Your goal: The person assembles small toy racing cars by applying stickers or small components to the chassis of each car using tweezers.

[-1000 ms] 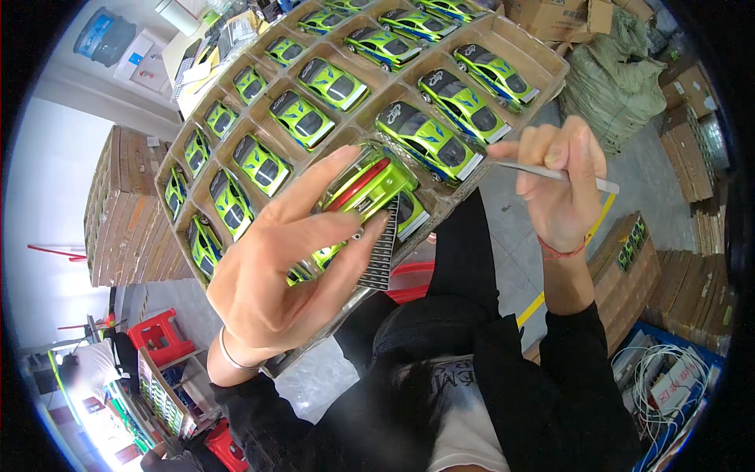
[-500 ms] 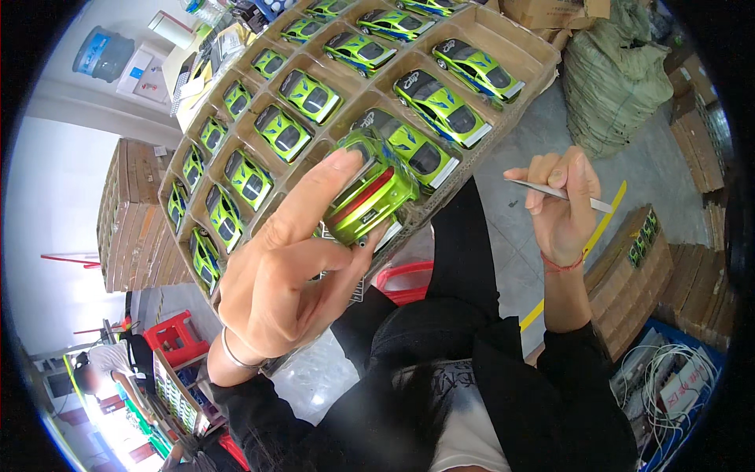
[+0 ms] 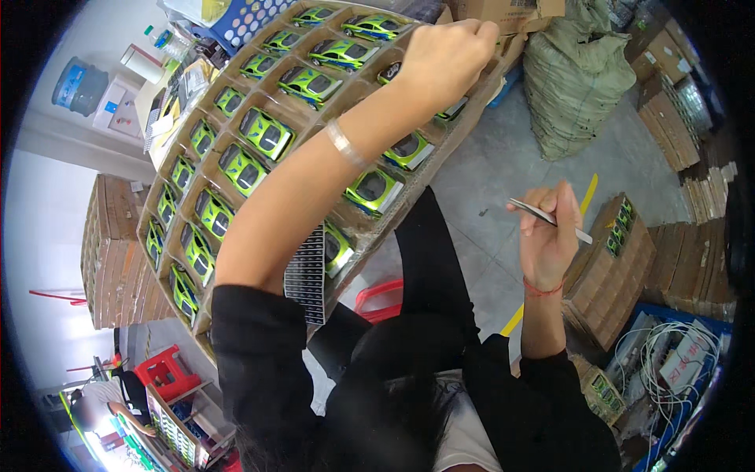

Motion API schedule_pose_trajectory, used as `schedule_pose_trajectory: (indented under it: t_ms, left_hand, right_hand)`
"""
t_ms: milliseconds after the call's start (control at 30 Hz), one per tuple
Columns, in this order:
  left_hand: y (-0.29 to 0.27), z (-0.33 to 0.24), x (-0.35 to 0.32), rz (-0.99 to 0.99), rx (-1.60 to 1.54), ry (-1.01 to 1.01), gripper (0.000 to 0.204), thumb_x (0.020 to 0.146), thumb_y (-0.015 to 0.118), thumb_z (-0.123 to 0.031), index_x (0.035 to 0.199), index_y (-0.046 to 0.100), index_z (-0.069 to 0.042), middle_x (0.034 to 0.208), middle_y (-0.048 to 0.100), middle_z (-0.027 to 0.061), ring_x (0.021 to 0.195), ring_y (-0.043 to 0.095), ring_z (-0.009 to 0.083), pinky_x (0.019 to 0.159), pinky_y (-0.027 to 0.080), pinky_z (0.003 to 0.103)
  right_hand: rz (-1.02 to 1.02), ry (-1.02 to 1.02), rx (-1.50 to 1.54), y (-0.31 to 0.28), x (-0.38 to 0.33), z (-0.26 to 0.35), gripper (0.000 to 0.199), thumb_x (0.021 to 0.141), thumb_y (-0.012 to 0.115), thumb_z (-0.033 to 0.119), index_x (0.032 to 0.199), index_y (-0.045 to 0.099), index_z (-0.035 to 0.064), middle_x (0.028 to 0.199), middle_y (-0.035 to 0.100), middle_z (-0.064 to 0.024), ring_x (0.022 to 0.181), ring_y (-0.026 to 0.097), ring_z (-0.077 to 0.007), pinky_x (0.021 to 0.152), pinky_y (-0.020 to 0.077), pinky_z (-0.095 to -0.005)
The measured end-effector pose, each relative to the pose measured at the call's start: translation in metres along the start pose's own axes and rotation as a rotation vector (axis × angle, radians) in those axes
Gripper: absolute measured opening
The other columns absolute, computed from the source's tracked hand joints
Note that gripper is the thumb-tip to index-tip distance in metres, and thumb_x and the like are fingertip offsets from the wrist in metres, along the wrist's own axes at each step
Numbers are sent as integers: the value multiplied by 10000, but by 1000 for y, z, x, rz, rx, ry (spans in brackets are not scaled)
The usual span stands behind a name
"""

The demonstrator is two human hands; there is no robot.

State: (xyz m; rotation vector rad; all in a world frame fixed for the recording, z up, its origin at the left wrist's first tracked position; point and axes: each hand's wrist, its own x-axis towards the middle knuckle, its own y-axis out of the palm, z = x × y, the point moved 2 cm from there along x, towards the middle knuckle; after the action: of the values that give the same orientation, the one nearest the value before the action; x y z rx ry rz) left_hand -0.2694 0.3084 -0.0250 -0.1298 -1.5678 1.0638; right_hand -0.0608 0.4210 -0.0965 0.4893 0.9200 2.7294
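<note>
My left hand (image 3: 450,61) reaches across to the far right end of a cardboard-brown compartment tray (image 3: 440,165). Its fingers are curled downward, and whatever they hold is hidden beneath them. Green toy cars (image 3: 267,134) with blue markings sit in the tray's compartments; my left forearm covers some of them. Over the near edge lies a black-and-white patterned sheet (image 3: 305,275), partly behind my sleeve. Off to the right of the tray, my right hand (image 3: 548,236) is raised with slim silver tweezers (image 3: 543,214) pinched between thumb and fingers.
A pale green woven sack (image 3: 574,86) stands on the floor at the far right. Cardboard trays (image 3: 609,275) and a blue crate (image 3: 680,393) of white cables are at right. More stacked trays (image 3: 118,252) and a red stool (image 3: 167,372) are at left, with another person (image 3: 106,401) beyond.
My left hand has gone from the tray's near side, where it held up a toy car, to the far right end. The car is out of sight. The tweezers stay in my right hand.
</note>
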Motion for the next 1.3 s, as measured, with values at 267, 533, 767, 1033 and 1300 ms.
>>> schedule_pose_trajectory:
  t_ms: [267,533,767,1033,1300]
  left_hand:
    - [-5,0,-23,314,-350,-199,231,860,653,-208,1004,709,-37,892,708,169,842,690,377,726,570,461]
    - [-211,-42,-145,614,-471,-483,290,758,705,-38,1046,695,-66,1138,663,146,1094,600,347,907,485,438]
    - [-223,-51,-179,700,-436,-656,356,750,715,13,1090,703,-93,1310,592,155,1322,458,368,1059,407,435]
    - [-216,-49,-181,714,-377,-612,367,739,711,23,1089,701,-87,1309,592,154,1316,464,370,1036,425,424]
    - [-218,-54,-180,530,-333,-700,347,744,631,95,1065,686,-25,1189,669,147,1217,577,328,1011,453,382]
  right_hand:
    - [-26,-8,-28,-8,2,-4,361,1057,359,296,835,506,53,694,538,-92,567,505,-161,702,515,-390]
    - [230,-4,-101,27,-3,-38,504,1055,311,405,935,557,-17,737,581,-131,616,576,-190,712,536,-399]
    - [391,28,-28,62,-9,-59,536,1062,295,380,914,583,-47,725,582,-145,611,576,-188,696,537,-371]
    - [348,30,-64,58,-15,-58,513,1064,302,360,890,579,-34,709,583,-150,598,560,-184,695,527,-367]
    - [371,51,-48,56,-12,-61,486,1067,315,324,878,581,-36,722,592,-155,600,560,-173,676,514,-339]
